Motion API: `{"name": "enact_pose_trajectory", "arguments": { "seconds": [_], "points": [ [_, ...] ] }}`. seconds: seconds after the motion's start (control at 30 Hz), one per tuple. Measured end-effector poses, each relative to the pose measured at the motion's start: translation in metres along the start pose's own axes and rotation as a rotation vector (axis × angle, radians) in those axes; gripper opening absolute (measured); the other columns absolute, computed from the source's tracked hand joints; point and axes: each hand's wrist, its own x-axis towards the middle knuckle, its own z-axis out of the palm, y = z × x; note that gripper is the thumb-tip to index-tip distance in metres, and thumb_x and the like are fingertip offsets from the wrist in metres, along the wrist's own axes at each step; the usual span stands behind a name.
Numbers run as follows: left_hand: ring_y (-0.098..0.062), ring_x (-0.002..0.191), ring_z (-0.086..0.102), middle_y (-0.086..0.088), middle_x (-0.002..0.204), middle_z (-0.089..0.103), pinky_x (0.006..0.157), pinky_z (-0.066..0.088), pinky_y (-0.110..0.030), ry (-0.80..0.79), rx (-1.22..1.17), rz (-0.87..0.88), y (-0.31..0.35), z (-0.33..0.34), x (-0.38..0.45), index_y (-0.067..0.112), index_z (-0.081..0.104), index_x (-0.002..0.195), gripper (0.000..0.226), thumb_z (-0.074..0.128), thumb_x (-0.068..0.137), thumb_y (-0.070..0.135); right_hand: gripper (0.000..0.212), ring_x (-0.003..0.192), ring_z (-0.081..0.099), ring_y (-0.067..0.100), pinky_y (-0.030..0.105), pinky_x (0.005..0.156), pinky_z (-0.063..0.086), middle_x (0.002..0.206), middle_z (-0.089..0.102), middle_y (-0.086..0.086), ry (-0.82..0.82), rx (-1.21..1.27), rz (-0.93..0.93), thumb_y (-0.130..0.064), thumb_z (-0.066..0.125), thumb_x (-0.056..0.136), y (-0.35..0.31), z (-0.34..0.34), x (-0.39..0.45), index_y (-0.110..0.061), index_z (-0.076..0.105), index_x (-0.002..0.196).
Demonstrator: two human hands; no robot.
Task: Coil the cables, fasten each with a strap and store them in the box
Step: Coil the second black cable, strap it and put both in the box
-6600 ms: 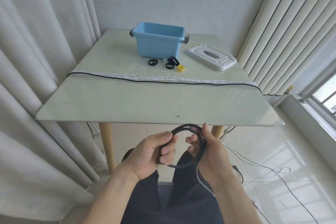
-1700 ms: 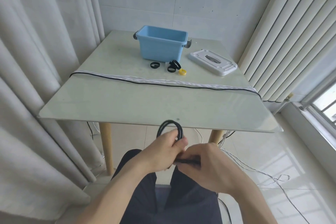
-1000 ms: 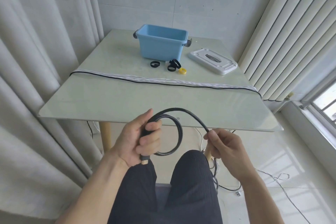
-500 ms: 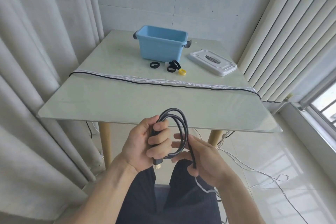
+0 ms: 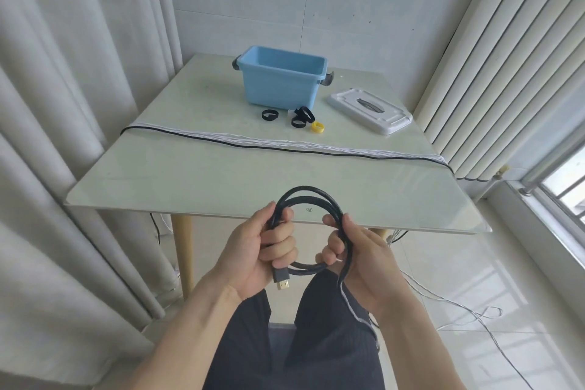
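I hold a black cable (image 5: 311, 196) wound into a small coil just in front of the table's near edge. My left hand (image 5: 259, 258) grips the coil's left side, and the cable's gold-tipped plug (image 5: 281, 281) sticks out below that fist. My right hand (image 5: 357, 258) grips the right side, with the loose tail hanging down past my wrist. Several more cables (image 5: 285, 146), white and black, lie stretched across the table. Black straps (image 5: 270, 114) and a yellow strap (image 5: 317, 127) lie before the open blue box (image 5: 281, 81).
The box's white lid (image 5: 369, 110) lies to the right of the box. The pale table (image 5: 196, 174) stands between curtains on the left and a radiator wall on the right. Thin white cables (image 5: 456, 304) trail over the floor at the right.
My right hand pulled cable out to the right, then brought it back and laid another loop on the coil. The coil now sits a little higher and rounder between both hands.
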Motion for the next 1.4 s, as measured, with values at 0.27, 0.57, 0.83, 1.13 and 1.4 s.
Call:
{"name": "enact_pose_trajectory", "arguments": {
  "seconds": [0.27, 0.57, 0.83, 1.13, 1.4],
  "points": [
    [-0.008, 0.038, 0.011, 0.011, 0.046, 0.020, 0.038, 0.019, -0.022, 0.057, 0.239, -0.032, 0.007, 0.011, -0.006, 0.020, 0.041, 0.064, 0.045, 0.055, 0.092, 0.052, 0.042, 0.056, 0.070, 0.031, 0.037, 0.052, 0.059, 0.091, 0.075, 0.019, 0.263, -0.255, -0.200, -0.030, 0.037, 0.108, 0.003, 0.010, 0.000, 0.004, 0.061, 0.103],
    [-0.013, 0.041, 0.014, 0.002, 0.052, 0.014, 0.045, 0.021, -0.026, 0.048, 0.667, -0.072, 0.006, 0.013, -0.011, 0.019, 0.030, 0.061, 0.054, 0.051, 0.090, 0.060, 0.043, 0.060, 0.071, 0.034, 0.036, 0.053, 0.059, 0.075, 0.072, 0.010, 0.374, -0.121, -0.236, -0.034, 0.042, 0.106, 0.001, 0.006, 0.001, 0.002, 0.061, 0.094],
    [-0.007, 0.031, 0.018, 0.010, 0.039, 0.017, 0.037, 0.023, -0.023, 0.326, 0.008, 0.265, 0.014, 0.008, -0.005, 0.023, 0.031, 0.055, 0.050, 0.046, 0.098, 0.042, 0.032, 0.083, 0.074, 0.035, 0.037, 0.067, 0.060, 0.090, 0.075, 0.022, -0.091, -0.392, -0.108, -0.025, 0.050, 0.101, -0.003, -0.005, -0.003, 0.001, 0.067, 0.108],
    [-0.008, 0.039, 0.019, 0.010, 0.051, 0.023, 0.041, 0.024, -0.022, 0.453, -0.332, 0.651, 0.067, -0.008, -0.013, 0.021, 0.040, 0.063, 0.016, 0.041, 0.079, 0.021, 0.018, 0.047, 0.057, 0.016, 0.026, 0.052, 0.046, 0.068, 0.071, 0.002, 0.005, -1.032, -0.050, -0.033, 0.060, 0.098, 0.004, -0.035, -0.011, -0.016, 0.063, 0.091],
    [-0.014, 0.061, 0.047, 0.006, 0.071, 0.046, 0.069, 0.050, -0.027, 0.438, 0.288, 0.787, 0.058, 0.016, 0.008, 0.017, 0.040, 0.084, 0.026, 0.032, 0.108, 0.015, 0.012, 0.052, 0.047, 0.009, 0.021, 0.054, 0.039, 0.067, 0.064, 0.001, 0.012, -1.151, -0.328, -0.033, 0.066, 0.092, -0.005, -0.004, -0.025, -0.031, 0.070, 0.081]
  ]
}}
